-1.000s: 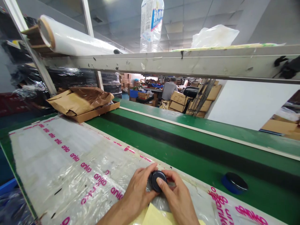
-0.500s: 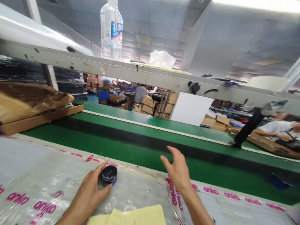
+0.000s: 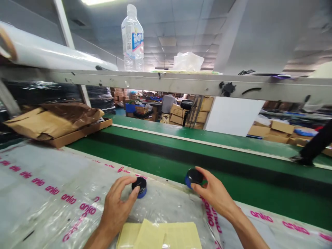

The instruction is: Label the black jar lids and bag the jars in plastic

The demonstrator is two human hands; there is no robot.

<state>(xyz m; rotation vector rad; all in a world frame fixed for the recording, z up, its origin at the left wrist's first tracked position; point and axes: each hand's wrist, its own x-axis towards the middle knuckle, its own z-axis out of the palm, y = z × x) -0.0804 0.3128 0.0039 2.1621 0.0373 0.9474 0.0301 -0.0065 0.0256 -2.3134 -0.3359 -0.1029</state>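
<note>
Holding two round, apparently lidded containers point(image 3: 142, 185) point(image 3: 193, 176)

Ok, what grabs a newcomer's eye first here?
Two round black-and-blue tins, one in the left hand over the plastic-covered table, one in the right hand by the green belt. Then the clear bottle upright on the shelf above.

A clear bottle point(image 3: 132, 43) stands upright on the metal shelf point(image 3: 166, 83).
</note>
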